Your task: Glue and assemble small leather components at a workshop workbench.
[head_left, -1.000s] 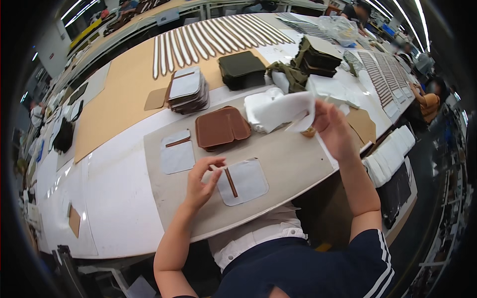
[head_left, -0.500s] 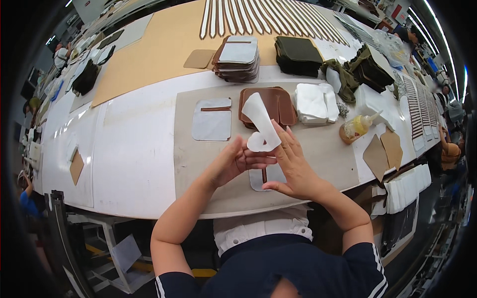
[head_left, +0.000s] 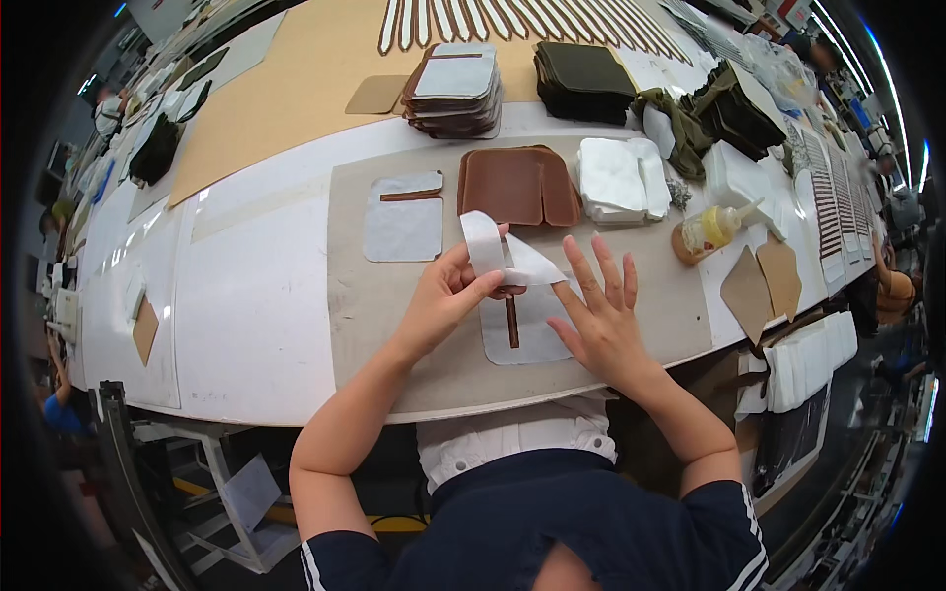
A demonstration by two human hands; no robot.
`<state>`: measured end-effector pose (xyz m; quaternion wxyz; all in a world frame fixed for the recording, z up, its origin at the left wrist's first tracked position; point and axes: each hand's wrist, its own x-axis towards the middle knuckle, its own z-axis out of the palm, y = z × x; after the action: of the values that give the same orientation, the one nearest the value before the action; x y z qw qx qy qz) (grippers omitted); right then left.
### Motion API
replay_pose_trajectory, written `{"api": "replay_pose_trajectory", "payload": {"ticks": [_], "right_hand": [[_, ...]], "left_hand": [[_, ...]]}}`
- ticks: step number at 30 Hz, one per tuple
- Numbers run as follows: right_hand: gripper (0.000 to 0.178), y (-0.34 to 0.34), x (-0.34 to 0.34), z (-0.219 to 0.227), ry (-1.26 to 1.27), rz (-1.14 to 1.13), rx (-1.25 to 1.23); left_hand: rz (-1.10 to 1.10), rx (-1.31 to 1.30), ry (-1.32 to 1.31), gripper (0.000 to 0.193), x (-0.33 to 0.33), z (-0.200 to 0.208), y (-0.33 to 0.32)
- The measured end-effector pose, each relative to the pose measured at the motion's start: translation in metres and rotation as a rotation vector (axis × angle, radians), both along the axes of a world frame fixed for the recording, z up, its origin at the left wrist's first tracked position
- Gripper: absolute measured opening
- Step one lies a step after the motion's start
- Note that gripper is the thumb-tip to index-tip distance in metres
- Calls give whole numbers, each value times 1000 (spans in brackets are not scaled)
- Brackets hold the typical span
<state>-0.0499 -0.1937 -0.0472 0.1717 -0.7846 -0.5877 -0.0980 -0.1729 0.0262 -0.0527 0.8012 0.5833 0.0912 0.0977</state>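
Observation:
My left hand [head_left: 440,303] pinches a curled, folded white strip [head_left: 481,242] of thin, flexible material between thumb and fingers, above the table. Close to the strip's pointed right end, my right hand [head_left: 613,330] has its fingers spread; its index fingertip appears to touch that end. Under both hands lies a pale grey panel [head_left: 537,335] with a narrow brown slot, partly covered by the left hand and the strip. A similar grey panel [head_left: 402,234] lies flat to the left. Just beyond the hands is a stack of brown leather pieces [head_left: 503,185].
White folded pieces [head_left: 609,182] sit right of the brown stack, near a squeeze bottle [head_left: 702,238] of amber liquid. Farther back stand a grey-topped stack [head_left: 458,79] and a dark green stack [head_left: 584,79]. Long strips [head_left: 473,25] line the far side. Tan pieces [head_left: 744,295] lie right.
The white strip has come lower and folded over, now pinched in my left hand. My right hand has moved right and spread its fingers. The view has shifted slightly, uncovering more of the grey panel.

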Motion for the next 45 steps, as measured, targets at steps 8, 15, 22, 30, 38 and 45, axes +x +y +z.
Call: {"api": "replay_pose_trajectory", "payload": {"ticks": [8,15,22,30,38,45], "right_hand": [[28,-3,3,5,140,118,103],[31,-21,3,-24,1660,-161,340],[56,22,-15,9,2948,-64,185],[51,11,5,11,2283,-8,497],[62,-11,8,-6,1514,-161,149],[63,-9,2,-5,1400,-120,172]], "left_hand": [[-34,120,53,50,0,-11,8],[-45,12,36,56,-2,4,10],[-131,-122,15,62,-10,15,8],[-225,63,-49,66,-16,18,9],[-300,324,397,29,-12,3,17],[-236,423,452,23,-14,7,13]]}}
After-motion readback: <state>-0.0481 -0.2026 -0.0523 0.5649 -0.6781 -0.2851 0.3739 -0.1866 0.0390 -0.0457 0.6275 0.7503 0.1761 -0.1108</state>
